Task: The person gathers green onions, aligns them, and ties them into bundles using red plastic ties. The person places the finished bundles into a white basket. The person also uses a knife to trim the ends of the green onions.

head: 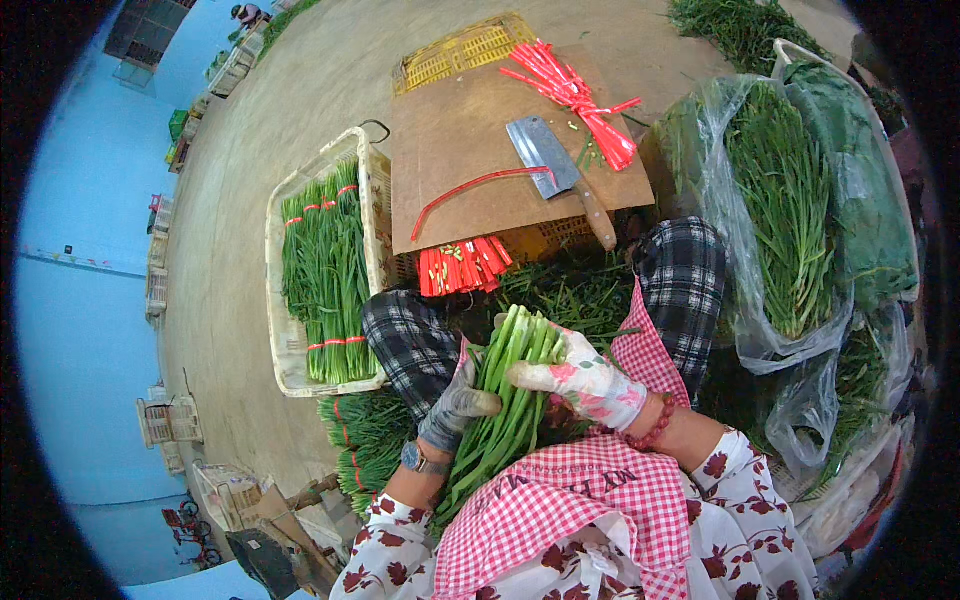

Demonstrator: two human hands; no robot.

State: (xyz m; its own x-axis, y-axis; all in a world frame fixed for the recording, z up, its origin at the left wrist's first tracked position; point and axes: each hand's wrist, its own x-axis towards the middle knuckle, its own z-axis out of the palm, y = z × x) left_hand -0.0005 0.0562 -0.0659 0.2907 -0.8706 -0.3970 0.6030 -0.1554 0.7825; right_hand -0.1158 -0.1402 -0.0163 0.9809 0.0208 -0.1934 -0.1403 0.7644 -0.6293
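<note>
Between both hands, over my lap, lies a loose bunch of green garlic chives (502,420), its pale cut ends pointing away from me. My left hand (461,405), in a grey-coated glove, grips the bunch from the left. From the right, my right hand (589,375), in a flower-patterned glove, holds it near the cut ends, thumb on top. No tie shows around this bunch. Beyond it, a cleaver (544,154) with a wooden handle rests on a brown board (465,157). One red tie strip (469,191) lies across the board, its end on the blade.
A bundle of red strips (574,97) is on the board; more red strips (461,268) sit below its near edge. At left, a white crate (281,375) holds tied chives, with tied bundles (360,435) beside it. Loose chives (776,202) fill a plastic bag at right.
</note>
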